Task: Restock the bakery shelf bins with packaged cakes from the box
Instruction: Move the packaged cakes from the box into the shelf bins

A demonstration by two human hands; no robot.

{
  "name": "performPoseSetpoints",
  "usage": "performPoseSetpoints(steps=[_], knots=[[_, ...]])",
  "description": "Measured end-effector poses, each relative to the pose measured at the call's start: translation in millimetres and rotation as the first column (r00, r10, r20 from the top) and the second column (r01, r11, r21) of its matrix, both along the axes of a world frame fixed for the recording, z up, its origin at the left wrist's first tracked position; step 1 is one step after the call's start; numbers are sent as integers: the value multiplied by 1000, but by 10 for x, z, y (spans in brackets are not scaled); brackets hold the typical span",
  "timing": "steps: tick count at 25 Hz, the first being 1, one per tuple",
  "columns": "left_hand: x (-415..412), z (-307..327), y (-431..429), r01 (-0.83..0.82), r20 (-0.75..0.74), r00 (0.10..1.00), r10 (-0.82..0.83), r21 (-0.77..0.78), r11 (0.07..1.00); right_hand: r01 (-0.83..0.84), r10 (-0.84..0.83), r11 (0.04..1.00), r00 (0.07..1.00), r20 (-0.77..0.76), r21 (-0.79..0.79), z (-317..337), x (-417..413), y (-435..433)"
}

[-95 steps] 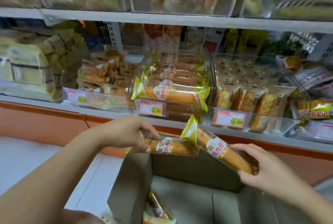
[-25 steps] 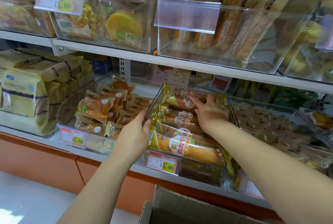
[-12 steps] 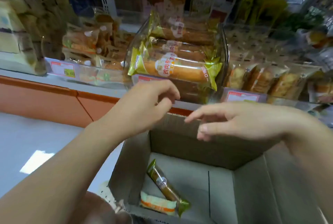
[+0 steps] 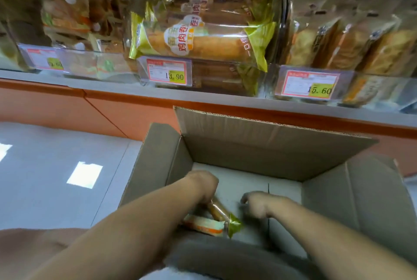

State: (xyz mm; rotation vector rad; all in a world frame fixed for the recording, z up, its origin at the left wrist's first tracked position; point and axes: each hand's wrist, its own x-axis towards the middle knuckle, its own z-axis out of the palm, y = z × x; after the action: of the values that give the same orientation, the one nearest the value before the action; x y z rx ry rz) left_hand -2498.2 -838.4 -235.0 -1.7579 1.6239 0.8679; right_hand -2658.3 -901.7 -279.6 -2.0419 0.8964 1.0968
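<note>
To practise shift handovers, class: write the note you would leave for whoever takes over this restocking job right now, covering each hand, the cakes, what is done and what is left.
Left hand: down in the box, on the upper end of the green-wrapped roll; fingers hidden, grip unconfirmed.
Right hand: beside that roll, fingers loosely curled, holding nothing.
Also in the box: an orange-and-white pack, touching the roll's lower end.
Done: the middle bin, tagged 13.90, is piled high with rolls.
Left: lift out both packs and shelve them; which bin takes the orange-and-white pack is unclear.

Grey floor (image 4: 45, 178) with bright patch (image 4: 84, 174), perhaps reflected light.
</note>
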Motion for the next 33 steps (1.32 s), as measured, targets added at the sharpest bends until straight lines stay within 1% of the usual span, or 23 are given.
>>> performPoseSetpoints(steps=[2, 3, 4, 5, 6, 7, 9, 12, 14, 16, 17, 19, 20, 22, 23, 26, 27, 28, 29, 30, 31, 32, 33], knots=[[-17, -288, 39, 49, -13, 999, -48, 65, 997, 156, -158, 987, 986, 58, 38, -302, -39, 143], [1, -433, 83, 148, 6, 989, -150, 111, 983, 220, -224, 974, 970, 90, 54, -432, -60, 216], [55, -581, 145, 182, 7, 983, -185, 139, 973, 270, -277, 960, 954, 116, 69, -538, -74, 287], [91, -754, 228, 111, -11, 994, -110, 117, 987, 304, -312, 949, 940, 134, 78, -611, -79, 350], [108, -896, 285, -7, -41, 999, 11, 100, 995, 333, -343, 939, 927, 149, 89, -684, -79, 403], [141, -1009, 341, -15, -45, 999, 19, 89, 996, 357, -368, 929, 917, 156, 97, -743, -72, 442], [220, -1135, 466, 96, -35, 995, -94, 73, 993, 406, -418, 908, 898, 141, 107, -847, -59, 501], [190, -1158, 594, -19, -104, 994, 38, 173, 985, 462, -472, 880, 876, 101, 110, -940, -44, 546], [148, -1211, 678, -110, -91, 987, 130, 197, 974, 486, -503, 861, 857, 109, 150, -953, -67, 553], [127, -1250, 720, -208, -79, 970, 228, 207, 956, 566, -601, 795, 784, 154, 219, -923, -138, 518], [130, -1236, 708, -268, -90, 954, 288, 184, 946, 620, -665, 744, 726, 177, 249, -868, -180, 482], [134, -1166, 637, -422, -121, 895, 429, 76, 903, 702, -774, 632, 598, 209, 329, -697, -280, 358], [138, -1115, 592, -500, -141, 858, 494, -8, 866, 721, -816, 575, 539, 209, 386, -593, -328, 275], [137, -985, 503, -608, -206, 792, 574, -196, 769, 714, -856, 510, 474, 204, 480, -363, -425, 93], [142, -898, 466, -598, -232, 801, 551, -283, 750, 708, -870, 487, 447, 209, 511, -224, -478, 8], [195, -678, 391, -402, -190, 916, 354, -448, 798, 713, -931, 363, 305, 201, 600, 130, -632, -163], [230, -593, 368, -381, -207, 925, 320, -479, 791, 699, -948, 318, 259, 187, 640, 232, -683, -175], [268, -490, 339, -396, -259, 917, 303, -504, 767, 681, -959, 281, 224, 173, 677, 331, -739, -174], [308, -393, 316, -446, -359, 888, 288, -516, 731, 665, -967, 253, 203, 156, 703, 427, -792, -166], [333, -288, 297, -500, -460, 845, 272, -502, 705, 659, -969, 245, 198, 151, 711, 508, -836, -153], [340, -166, 284, -533, -535, 807, 251, -476, 699, 671, -963, 267, 210, 169, 692, 573, -870, -137], [339, -55, 282, -547, -579, 780, 237, -448, 707, 695, -945, 328, 243, 220, 640, 623, -891, -116], [323, 69, 283, -569, -619, 748, 238, -413, 711, 723, -898, 435, 306, 315, 537, 678, -901, -92]])
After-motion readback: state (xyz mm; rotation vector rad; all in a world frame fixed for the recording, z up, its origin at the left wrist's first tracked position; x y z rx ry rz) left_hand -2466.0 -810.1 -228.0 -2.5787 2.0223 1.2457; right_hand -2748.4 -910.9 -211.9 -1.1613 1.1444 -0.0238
